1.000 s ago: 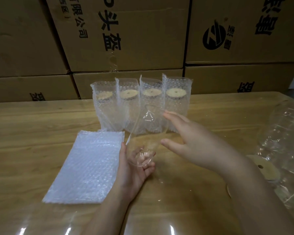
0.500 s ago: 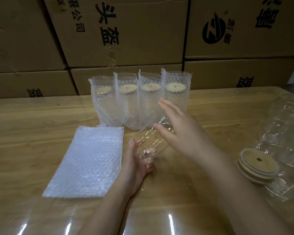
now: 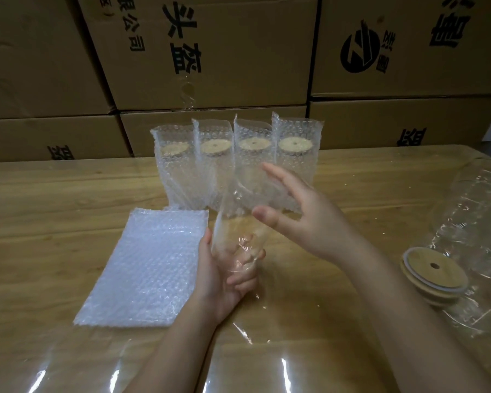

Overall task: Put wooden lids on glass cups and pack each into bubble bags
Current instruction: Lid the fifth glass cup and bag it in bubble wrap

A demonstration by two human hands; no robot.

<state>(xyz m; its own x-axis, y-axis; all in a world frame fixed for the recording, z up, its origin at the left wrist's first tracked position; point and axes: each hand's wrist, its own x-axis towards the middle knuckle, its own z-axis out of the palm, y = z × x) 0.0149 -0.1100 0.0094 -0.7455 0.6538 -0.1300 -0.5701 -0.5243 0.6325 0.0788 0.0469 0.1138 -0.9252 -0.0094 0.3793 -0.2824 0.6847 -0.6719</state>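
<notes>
My left hand (image 3: pixel 224 276) grips the base of a clear glass cup (image 3: pixel 238 222), which tilts up and away from me with no lid on it. My right hand (image 3: pixel 304 219) hovers at the cup's upper part with its fingers spread and straight; whether it touches the glass is hard to tell. A flat stack of bubble bags (image 3: pixel 150 265) lies left of my left hand. Several bagged cups (image 3: pixel 236 165) with wooden lids stand in a row behind. A stack of wooden lids (image 3: pixel 434 273) lies at the right.
The wooden table (image 3: pixel 54 199) has a glossy clear cover. Clear plastic packaging (image 3: pixel 476 222) with more glassware sits at the right edge behind the lids. Stacked cardboard boxes (image 3: pixel 210 52) form a wall behind the table.
The cup has tipped lower and then back up in my left hand. My right hand stayed by its upper part with fingers spread. The view shifted, bringing the lid stack fully into sight.
</notes>
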